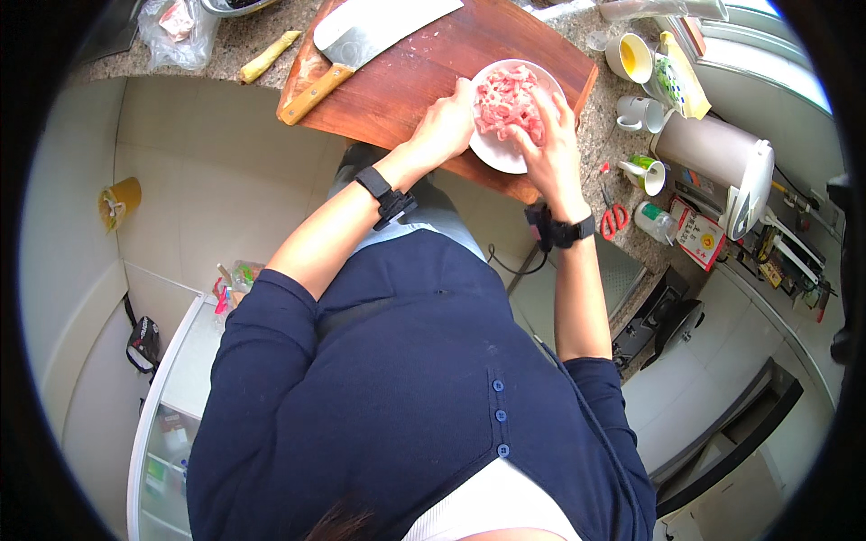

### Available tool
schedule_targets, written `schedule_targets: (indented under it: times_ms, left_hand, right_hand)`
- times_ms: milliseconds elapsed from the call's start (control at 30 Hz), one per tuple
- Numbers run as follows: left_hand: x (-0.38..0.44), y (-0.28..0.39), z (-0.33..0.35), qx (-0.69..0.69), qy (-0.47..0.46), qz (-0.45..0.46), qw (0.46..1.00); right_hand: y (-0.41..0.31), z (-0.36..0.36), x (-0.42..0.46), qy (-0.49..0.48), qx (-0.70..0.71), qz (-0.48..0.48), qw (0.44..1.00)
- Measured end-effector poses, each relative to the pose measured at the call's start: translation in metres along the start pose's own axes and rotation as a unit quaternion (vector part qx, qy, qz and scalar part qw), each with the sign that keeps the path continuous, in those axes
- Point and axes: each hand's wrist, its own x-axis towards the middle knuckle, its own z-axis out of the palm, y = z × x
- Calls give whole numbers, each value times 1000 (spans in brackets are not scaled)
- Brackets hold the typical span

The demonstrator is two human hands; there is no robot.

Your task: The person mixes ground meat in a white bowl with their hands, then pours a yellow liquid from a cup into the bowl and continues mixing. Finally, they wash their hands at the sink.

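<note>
A white bowl (502,159) holds cut pieces of raw pink meat (506,101) at the right end of a wooden cutting board (399,101). My left hand (443,125) grips the bowl's left rim, its thumb side against the edge. My right hand (555,145) reaches over the opposite rim. Its fingers are apart, with some fingertips touching the meat. Left of the bowl, a cleaver (369,40) with a wooden handle lies flat on the board, away from both hands.
On the granite counter (595,101) to the right stand a yellow-lined cup (629,57), a white mug (639,113), a green-white mug (646,174) and an electric water boiler (714,152). Red-handled scissors (613,220) lie nearby. Leftward are a pale root-like piece (270,57) and a plastic bag (179,34).
</note>
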Motion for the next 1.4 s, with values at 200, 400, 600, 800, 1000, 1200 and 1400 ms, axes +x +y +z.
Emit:
schedule_targets:
  times_ms: [200,400,600,800,1000,1200,1400]
  left_hand:
    - [-1,2,0,4,0,8,1000]
    - [0,-2,1,-8,5,9,1000]
    - [1,-5,5,26,16,29,999]
    - [0,-3,4,10,13,19,1000]
    - [0,2,-1,18,-8,6,1000]
    - [0,2,0,5,4,-2,1000]
    - [1,-2,1,10,-1,4,1000]
  right_hand:
    - [0,34,33,-18,-101,85,991]
    - [38,31,40,-7,-94,44,995]
    - [14,-12,18,73,-91,25,993]
    - [-11,-27,25,28,26,119,992]
    - [9,-11,24,-46,78,91,992]
    - [23,30,9,-14,-95,-3,995]
    - [25,28,24,2,-94,89,992]
